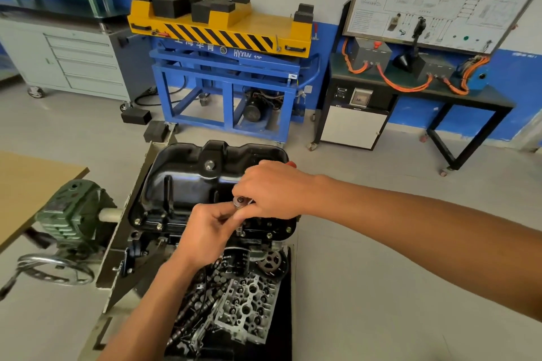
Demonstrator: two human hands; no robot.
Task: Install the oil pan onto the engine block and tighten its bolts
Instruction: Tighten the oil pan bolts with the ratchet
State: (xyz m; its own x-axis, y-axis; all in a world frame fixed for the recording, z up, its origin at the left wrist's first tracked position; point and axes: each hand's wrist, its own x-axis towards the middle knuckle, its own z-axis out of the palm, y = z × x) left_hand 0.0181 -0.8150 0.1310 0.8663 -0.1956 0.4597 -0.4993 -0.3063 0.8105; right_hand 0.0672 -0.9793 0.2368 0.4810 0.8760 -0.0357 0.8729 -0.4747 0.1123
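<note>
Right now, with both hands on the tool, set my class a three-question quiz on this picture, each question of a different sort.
1. True or false: the oil pan is yellow.
2. What do the left hand and the right hand hold above the pan? A hammer; B ratchet; C screwdriver.
3. Fill in: the handwheel stands to the person's ____ of the pan.
Key: 1 false; 2 B; 3 left.

"HYXMV" on blue lift cart
</note>
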